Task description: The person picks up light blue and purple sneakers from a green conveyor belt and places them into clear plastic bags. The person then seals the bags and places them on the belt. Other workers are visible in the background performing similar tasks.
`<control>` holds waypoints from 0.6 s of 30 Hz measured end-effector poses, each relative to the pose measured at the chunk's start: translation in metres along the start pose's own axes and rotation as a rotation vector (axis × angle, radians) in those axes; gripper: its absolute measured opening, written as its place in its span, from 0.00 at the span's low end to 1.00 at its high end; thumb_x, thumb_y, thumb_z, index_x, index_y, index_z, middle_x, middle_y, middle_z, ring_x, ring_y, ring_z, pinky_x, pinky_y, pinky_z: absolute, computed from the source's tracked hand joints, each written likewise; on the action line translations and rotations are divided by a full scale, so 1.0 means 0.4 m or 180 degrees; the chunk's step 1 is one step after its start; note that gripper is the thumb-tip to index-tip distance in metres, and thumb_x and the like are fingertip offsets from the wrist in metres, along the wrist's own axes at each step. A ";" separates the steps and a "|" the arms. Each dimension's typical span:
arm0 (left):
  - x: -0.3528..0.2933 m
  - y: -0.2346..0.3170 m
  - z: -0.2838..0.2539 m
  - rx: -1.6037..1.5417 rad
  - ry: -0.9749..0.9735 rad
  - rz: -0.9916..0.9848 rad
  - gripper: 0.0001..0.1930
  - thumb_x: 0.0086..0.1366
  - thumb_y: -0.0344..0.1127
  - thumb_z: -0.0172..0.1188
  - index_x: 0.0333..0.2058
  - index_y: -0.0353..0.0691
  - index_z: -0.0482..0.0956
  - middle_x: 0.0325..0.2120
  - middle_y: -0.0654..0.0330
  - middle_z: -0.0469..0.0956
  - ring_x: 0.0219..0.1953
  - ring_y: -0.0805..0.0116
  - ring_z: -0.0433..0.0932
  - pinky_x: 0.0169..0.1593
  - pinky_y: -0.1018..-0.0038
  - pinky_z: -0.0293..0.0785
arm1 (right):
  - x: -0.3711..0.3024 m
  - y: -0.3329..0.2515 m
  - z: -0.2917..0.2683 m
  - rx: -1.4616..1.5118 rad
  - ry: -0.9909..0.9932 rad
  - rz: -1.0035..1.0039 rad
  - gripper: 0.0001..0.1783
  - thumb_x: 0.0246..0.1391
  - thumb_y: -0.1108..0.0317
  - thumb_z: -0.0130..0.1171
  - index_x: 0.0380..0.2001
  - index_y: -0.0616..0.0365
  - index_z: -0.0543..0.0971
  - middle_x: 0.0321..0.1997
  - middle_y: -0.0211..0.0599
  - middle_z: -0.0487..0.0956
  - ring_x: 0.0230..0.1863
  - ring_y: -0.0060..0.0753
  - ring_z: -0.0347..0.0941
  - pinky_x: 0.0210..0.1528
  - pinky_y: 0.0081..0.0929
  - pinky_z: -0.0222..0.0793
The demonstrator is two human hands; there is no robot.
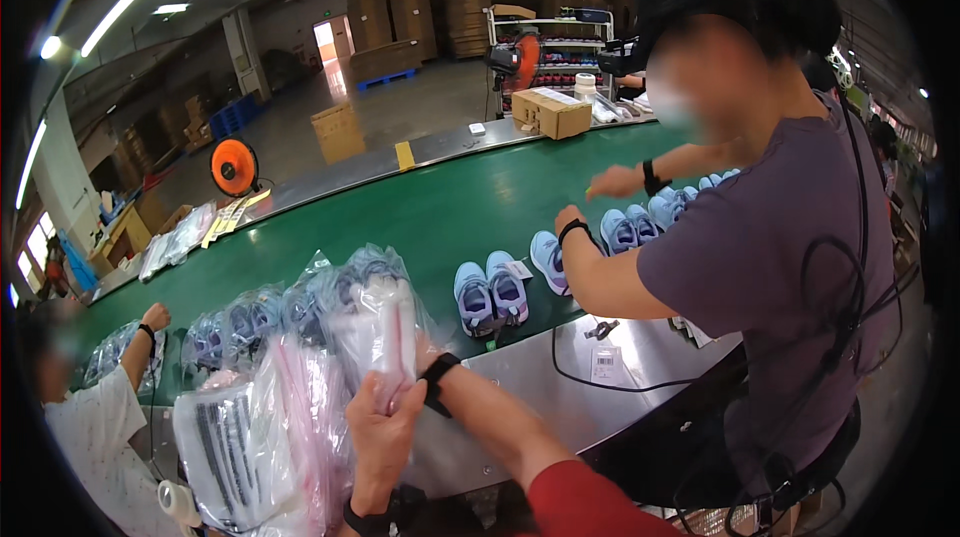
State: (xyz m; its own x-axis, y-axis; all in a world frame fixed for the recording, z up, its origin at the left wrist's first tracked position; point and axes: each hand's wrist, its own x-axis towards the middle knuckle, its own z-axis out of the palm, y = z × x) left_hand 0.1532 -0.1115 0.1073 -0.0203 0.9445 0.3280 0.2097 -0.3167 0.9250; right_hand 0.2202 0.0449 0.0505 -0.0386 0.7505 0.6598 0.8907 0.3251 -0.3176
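Observation:
My left hand (385,427) is closed on a clear plastic bag (385,332), its thumb pressed against the gathered lower part. Inside the bag's upper end a pair of bluish sneakers (368,267) shows through the plastic. My right hand (428,349) reaches in from the right against the side of this bag; the plastic hides its fingers. Just left of my hands, a pile of clear bags with pink edges (290,417) lies at the near side of the belt. To the right, an unbagged pair of light blue sneakers (490,292) stands on the green belt.
The green conveyor belt (400,212) runs across, with bagged shoes (235,327) on its left. At right, a co-worker in a purple shirt (750,227) leans over more sneakers (630,227); another person's hand (155,317) is far left. A cable (620,389) crosses the metal edge.

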 end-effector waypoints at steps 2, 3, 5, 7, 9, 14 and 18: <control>-0.004 -0.025 0.000 -0.0447 0.0170 -0.0400 0.07 0.58 0.32 0.62 0.29 0.35 0.74 0.21 0.68 0.72 0.24 0.82 0.66 0.27 0.82 0.63 | 0.012 0.015 0.055 -0.0017 0.0116 -0.0021 0.14 0.50 0.56 0.53 0.31 0.53 0.79 0.31 0.40 0.78 0.32 0.48 0.75 0.39 0.39 0.68; -0.009 -0.036 0.000 -0.0666 0.0253 -0.0613 0.07 0.59 0.32 0.62 0.29 0.35 0.74 0.23 0.70 0.71 0.25 0.84 0.64 0.28 0.83 0.61 | -0.022 0.047 0.100 0.0277 -0.0305 -0.0108 0.16 0.49 0.53 0.54 0.31 0.53 0.80 0.30 0.40 0.79 0.32 0.47 0.75 0.37 0.40 0.68; -0.005 -0.057 -0.013 -0.1058 0.0471 -0.0716 0.05 0.61 0.31 0.59 0.32 0.36 0.76 0.24 0.70 0.71 0.26 0.82 0.66 0.29 0.82 0.62 | -0.087 0.092 0.181 0.0928 -0.1192 -0.0264 0.20 0.46 0.48 0.55 0.31 0.53 0.81 0.30 0.41 0.80 0.31 0.43 0.76 0.35 0.41 0.69; -0.010 -0.064 -0.055 -0.1509 0.0940 -0.0992 0.05 0.62 0.31 0.58 0.34 0.37 0.76 0.25 0.70 0.71 0.26 0.82 0.67 0.29 0.82 0.62 | -0.140 0.072 0.069 0.1216 -0.2118 0.0261 0.21 0.51 0.47 0.52 0.35 0.52 0.80 0.32 0.39 0.80 0.32 0.43 0.75 0.38 0.38 0.70; 0.001 -0.091 -0.056 -0.1922 0.1084 -0.1045 0.04 0.63 0.31 0.57 0.34 0.38 0.75 0.26 0.71 0.71 0.28 0.83 0.67 0.30 0.83 0.62 | -0.161 0.093 -0.069 0.2375 -0.2113 0.0719 0.23 0.55 0.46 0.51 0.38 0.55 0.78 0.32 0.38 0.79 0.32 0.42 0.75 0.40 0.35 0.71; -0.024 -0.111 0.031 -0.2535 0.0230 -0.1052 0.04 0.64 0.31 0.56 0.34 0.38 0.76 0.27 0.69 0.73 0.28 0.82 0.69 0.32 0.83 0.64 | -0.274 0.073 -0.293 0.3462 -0.2464 0.0958 0.13 0.58 0.63 0.51 0.35 0.61 0.77 0.28 0.34 0.76 0.31 0.22 0.72 0.34 0.25 0.69; -0.019 -0.026 -0.037 -0.2312 0.1285 -0.0991 0.03 0.63 0.31 0.57 0.32 0.38 0.75 0.26 0.70 0.72 0.27 0.82 0.67 0.31 0.83 0.64 | -0.304 0.188 -0.359 0.2597 -0.1307 0.1161 0.08 0.54 0.66 0.56 0.28 0.61 0.75 0.27 0.33 0.76 0.25 0.23 0.71 0.29 0.23 0.67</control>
State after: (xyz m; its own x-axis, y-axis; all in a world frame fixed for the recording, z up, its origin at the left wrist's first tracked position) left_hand 0.1367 -0.1168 0.0981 -0.3452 0.9375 -0.0432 -0.5322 -0.1576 0.8318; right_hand 0.3568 -0.1044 0.0442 -0.1154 0.9752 0.1890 0.2991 0.2156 -0.9295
